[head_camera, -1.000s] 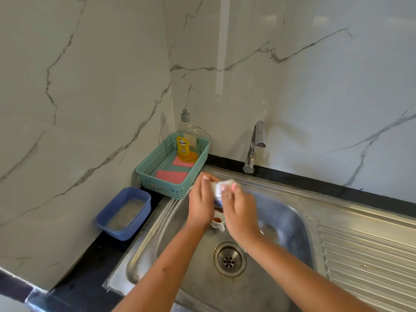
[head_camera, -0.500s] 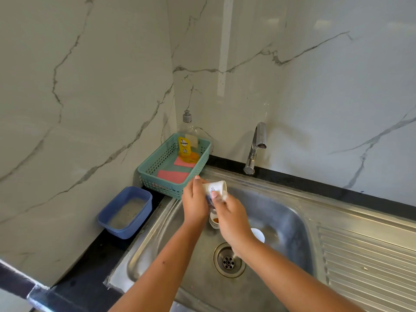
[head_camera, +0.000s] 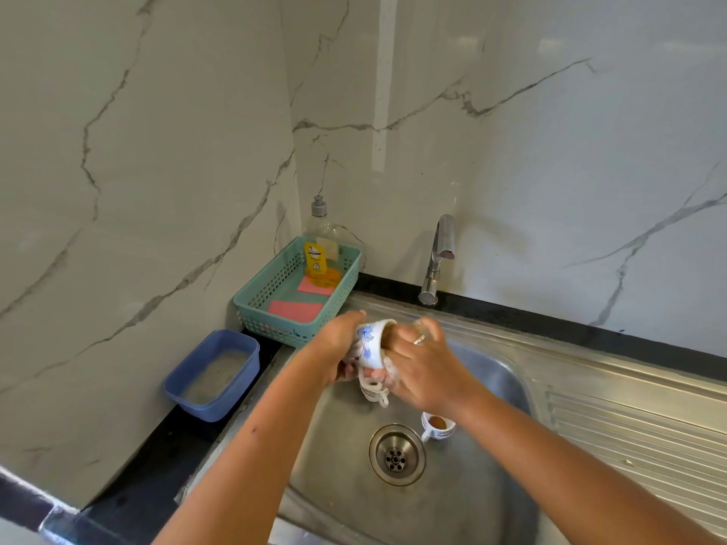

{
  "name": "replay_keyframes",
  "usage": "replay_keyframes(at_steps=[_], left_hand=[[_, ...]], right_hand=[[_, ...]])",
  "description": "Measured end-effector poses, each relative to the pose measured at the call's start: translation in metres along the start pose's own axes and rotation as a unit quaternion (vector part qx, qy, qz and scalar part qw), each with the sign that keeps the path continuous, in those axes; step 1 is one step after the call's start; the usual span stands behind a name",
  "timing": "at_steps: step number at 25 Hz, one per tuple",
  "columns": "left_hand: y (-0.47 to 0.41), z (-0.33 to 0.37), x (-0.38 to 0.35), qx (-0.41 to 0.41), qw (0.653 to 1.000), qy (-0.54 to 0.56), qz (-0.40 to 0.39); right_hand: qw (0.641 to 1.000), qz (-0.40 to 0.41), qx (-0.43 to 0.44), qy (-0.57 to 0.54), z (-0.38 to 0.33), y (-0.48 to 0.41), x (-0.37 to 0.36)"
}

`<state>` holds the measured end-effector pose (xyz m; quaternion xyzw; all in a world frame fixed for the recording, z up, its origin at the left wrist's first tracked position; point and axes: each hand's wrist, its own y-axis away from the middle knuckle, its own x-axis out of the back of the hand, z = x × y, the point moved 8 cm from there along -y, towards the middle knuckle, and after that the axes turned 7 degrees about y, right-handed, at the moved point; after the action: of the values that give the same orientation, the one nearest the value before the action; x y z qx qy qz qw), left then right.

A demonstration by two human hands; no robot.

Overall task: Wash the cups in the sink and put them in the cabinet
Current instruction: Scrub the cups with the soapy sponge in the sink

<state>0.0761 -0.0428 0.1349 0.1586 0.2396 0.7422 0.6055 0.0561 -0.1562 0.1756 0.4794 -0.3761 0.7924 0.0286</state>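
A white cup with blue flowers (head_camera: 370, 343) lies on its side above the steel sink (head_camera: 491, 371). My left hand (head_camera: 336, 350) grips its base and body. My right hand (head_camera: 421, 363) is curled at the cup's mouth, soapy fingers reaching into and under it. A second small cup (head_camera: 373, 393) sits in the basin just under my hands, partly hidden. A third cup (head_camera: 437, 425) with brown dregs stands upright beside the drain (head_camera: 396, 455).
A chrome tap (head_camera: 440, 257) stands behind the basin, no water running. A teal basket (head_camera: 251, 304) at the back left holds a soap bottle (head_camera: 320, 249) and pink cloths. A blue tub (head_camera: 212, 373) sits on the black counter. A ribbed drainboard (head_camera: 637, 434) extends right.
The flowered cup has turned so its mouth faces my right hand, whose fingers have gone into it. My right arm has shifted, uncovering the cup with dregs by the drain.
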Motion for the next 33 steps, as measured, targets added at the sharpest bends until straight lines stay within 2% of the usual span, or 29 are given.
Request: replay_keyframes(at_steps=[2,3,4,5,6,7,8,9,10,11,12,14,15,16,17,18,19,20,21,22,23,24,25,26,27,28,30,31,33], left_hand=[[-0.004,0.003,-0.002,-0.041,0.999,0.019,0.009],[-0.005,0.007,-0.004,-0.088,0.995,0.04,0.025],[-0.004,0.01,-0.005,-0.143,0.987,0.064,0.04],[-0.002,0.013,-0.005,-0.204,0.974,0.084,0.051],[0.001,0.016,-0.003,-0.278,0.955,0.081,0.062],[0.005,0.019,-0.001,-0.355,0.931,0.052,0.071],[0.012,0.022,0.0,-0.426,0.902,0.013,0.072],[0.018,0.025,0.001,-0.484,0.872,-0.023,0.067],[0.023,0.029,0.001,-0.526,0.847,-0.05,0.062],[0.028,0.033,0.001,-0.548,0.832,-0.054,0.06],[0.028,0.035,0.001,-0.547,0.835,-0.032,0.06],[0.015,0.034,0.002,-0.421,0.902,0.064,0.064],[0.002,0.023,-0.001,-0.299,0.948,0.088,0.059],[-0.006,0.007,-0.005,-0.161,0.984,0.061,0.044],[-0.008,-0.007,-0.007,-0.06,0.998,-0.007,0.022],[-0.007,-0.015,-0.008,-0.012,0.998,-0.059,-0.001],[-0.008,-0.015,-0.01,-0.016,0.997,-0.075,-0.011],[-0.008,-0.011,-0.01,-0.052,0.997,-0.057,-0.004],[-0.009,-0.003,-0.009,-0.13,0.991,-0.041,0.018],[-0.006,0.005,-0.007,-0.231,0.971,-0.037,0.047],[0.003,0.011,-0.006,-0.331,0.94,-0.037,0.074],[0.011,0.014,-0.005,-0.404,0.91,-0.03,0.085],[0.017,0.016,-0.005,-0.454,0.887,-0.022,0.084],[0.021,0.018,-0.004,-0.486,0.871,-0.018,0.078],[0.024,0.022,-0.005,-0.501,0.863,-0.011,0.063],[0.025,0.028,-0.006,-0.494,0.868,0.005,0.044],[0.018,0.039,-0.012,-0.416,0.909,0.029,-0.012],[0.012,0.039,-0.019,-0.346,0.937,-0.013,-0.04],[0.004,0.022,-0.023,-0.172,0.966,-0.18,-0.067]], right_hand=[[0.995,-0.033,-0.084,-0.034,-0.002,0.0,-0.003],[0.982,-0.038,-0.167,-0.084,-0.005,-0.001,-0.004],[0.947,-0.038,-0.27,-0.173,-0.007,-0.001,-0.004],[0.873,-0.023,-0.381,-0.304,-0.005,0.001,-0.006],[0.751,-0.007,-0.497,-0.435,0.0,0.007,-0.012],[0.609,-0.016,-0.586,-0.534,-0.004,0.014,-0.022],[0.509,-0.026,-0.629,-0.587,-0.011,0.017,-0.027],[0.469,-0.024,-0.639,-0.609,-0.015,0.018,-0.03],[0.475,-0.01,-0.628,-0.616,-0.017,0.018,-0.03],[0.525,0.015,-0.594,-0.609,-0.017,0.013,-0.024],[0.632,0.033,-0.538,-0.557,-0.015,0.01,-0.016],[0.892,0.048,-0.339,-0.294,-0.012,0.005,-0.001],[0.96,0.044,-0.225,-0.159,-0.013,0.005,-0.003],[0.988,0.035,-0.134,-0.072,-0.011,0.007,-0.006],[0.997,0.016,-0.069,-0.028,-0.01,0.012,-0.013],[0.999,-0.012,-0.047,-0.015,-0.009,0.015,-0.02],[0.996,-0.039,-0.073,-0.042,-0.009,0.016,-0.024],[0.979,-0.058,-0.155,-0.116,-0.007,0.015,-0.024],[0.92,-0.06,-0.29,-0.258,-0.004,0.014,-0.022],[0.793,-0.04,-0.435,-0.424,-0.002,0.017,-0.028],[0.638,-0.019,-0.552,-0.537,-0.002,0.022,-0.037],[0.538,-0.012,-0.612,-0.58,-0.006,0.023,-0.041],[0.509,-0.016,-0.631,-0.586,-0.009,0.022,-0.039],[0.532,-0.014,-0.619,-0.577,-0.01,0.019,-0.033],[0.591,0.006,-0.581,-0.56,-0.009,0.015,-0.026],[0.694,0.021,-0.509,-0.509,-0.01,0.01,-0.014],[0.92,0.058,-0.292,-0.255,-0.014,0.007,0.004],[0.977,0.061,-0.163,-0.125,-0.014,0.007,0.0],[0.999,0.039,0.031,0.015,-0.014,0.012,-0.013]])
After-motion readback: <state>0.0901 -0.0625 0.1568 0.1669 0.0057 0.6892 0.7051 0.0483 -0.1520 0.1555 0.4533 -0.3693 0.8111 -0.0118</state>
